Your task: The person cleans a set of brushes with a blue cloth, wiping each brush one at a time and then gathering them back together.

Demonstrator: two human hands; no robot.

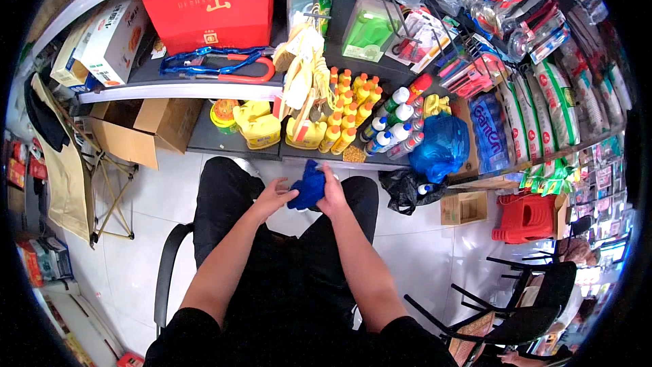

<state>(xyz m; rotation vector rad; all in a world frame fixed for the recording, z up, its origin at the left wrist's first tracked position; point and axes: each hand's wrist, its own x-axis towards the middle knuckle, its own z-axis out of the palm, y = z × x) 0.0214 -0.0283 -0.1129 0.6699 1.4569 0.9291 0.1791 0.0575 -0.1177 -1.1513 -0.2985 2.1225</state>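
Observation:
A crumpled deep-blue cloth-like thing [310, 185], whose exact kind I cannot make out, is held up between my knees. My right hand [331, 194] grips its right side, the thumb on top and the other fingers mostly hidden. At its left edge is my left hand [272, 198], fingers apart, with the thumb tip at or touching the blue material. Both forearms reach forward over my black trousers as I sit.
Ahead, a dark shelf bears yellow bottles [348, 105], yellow jugs [258, 126], spray cans [401, 119], hanging pale gloves [302, 71] and a red box [210, 7]. An open carton [139, 126] and folding chair [68, 163] stand left; red stools [526, 217] and black chairs [536, 299] right.

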